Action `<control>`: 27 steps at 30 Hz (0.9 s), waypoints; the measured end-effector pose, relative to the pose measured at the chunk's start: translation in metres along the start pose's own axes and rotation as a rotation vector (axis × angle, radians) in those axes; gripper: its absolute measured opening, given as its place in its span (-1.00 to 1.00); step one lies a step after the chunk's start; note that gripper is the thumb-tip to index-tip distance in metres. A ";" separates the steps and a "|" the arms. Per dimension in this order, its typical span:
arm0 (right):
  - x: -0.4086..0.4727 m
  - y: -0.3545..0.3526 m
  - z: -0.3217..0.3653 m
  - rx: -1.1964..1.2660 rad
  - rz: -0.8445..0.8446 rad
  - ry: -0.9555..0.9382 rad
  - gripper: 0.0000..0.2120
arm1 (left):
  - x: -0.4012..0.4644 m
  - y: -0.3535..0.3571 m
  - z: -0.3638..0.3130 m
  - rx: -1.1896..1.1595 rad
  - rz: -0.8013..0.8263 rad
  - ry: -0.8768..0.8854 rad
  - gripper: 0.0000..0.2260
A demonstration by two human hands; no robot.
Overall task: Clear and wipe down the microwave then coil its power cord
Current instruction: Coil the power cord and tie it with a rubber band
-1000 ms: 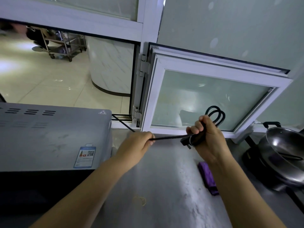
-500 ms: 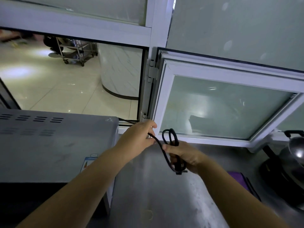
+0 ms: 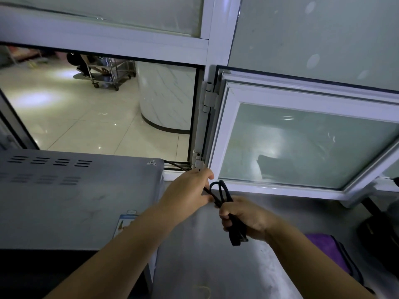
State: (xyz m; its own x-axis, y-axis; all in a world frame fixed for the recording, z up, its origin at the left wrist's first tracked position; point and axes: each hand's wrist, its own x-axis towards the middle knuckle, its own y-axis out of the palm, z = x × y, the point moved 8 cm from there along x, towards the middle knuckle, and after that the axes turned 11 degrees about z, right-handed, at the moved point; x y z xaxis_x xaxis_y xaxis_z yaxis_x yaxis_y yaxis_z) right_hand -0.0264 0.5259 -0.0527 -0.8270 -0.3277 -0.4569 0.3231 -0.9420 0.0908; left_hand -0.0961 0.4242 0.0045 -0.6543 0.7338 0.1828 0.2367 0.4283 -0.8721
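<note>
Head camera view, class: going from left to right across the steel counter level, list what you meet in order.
microwave → left hand → power cord loops → right hand → purple cloth

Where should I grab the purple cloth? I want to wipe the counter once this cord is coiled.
Probably take the purple cloth at its near-left edge, coming from above and from the left. It lies flat on the steel counter, right of the right hand; the right forearm hides part of it, and dark cookware crowds its far right side.
</note>
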 end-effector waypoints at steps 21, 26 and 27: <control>-0.014 0.002 0.016 -0.557 -0.084 0.140 -0.56 | -0.002 0.011 -0.027 0.716 0.112 0.305 -0.82; -0.017 -0.004 0.017 -0.830 -0.286 0.142 -0.61 | 0.005 0.019 -0.016 0.722 0.258 0.219 -0.79; -0.019 -0.005 0.019 -0.885 -0.355 0.125 -0.63 | 0.007 0.019 -0.015 0.721 0.268 0.207 -0.81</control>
State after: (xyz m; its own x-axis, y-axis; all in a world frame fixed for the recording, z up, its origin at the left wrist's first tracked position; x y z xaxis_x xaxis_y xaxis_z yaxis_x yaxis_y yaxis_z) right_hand -0.0207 0.5356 -0.0277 -0.9050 0.0239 -0.4247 0.3360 -0.5722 -0.7481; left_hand -0.0852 0.4451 -0.0041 -0.4773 0.8770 -0.0562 -0.2023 -0.1718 -0.9641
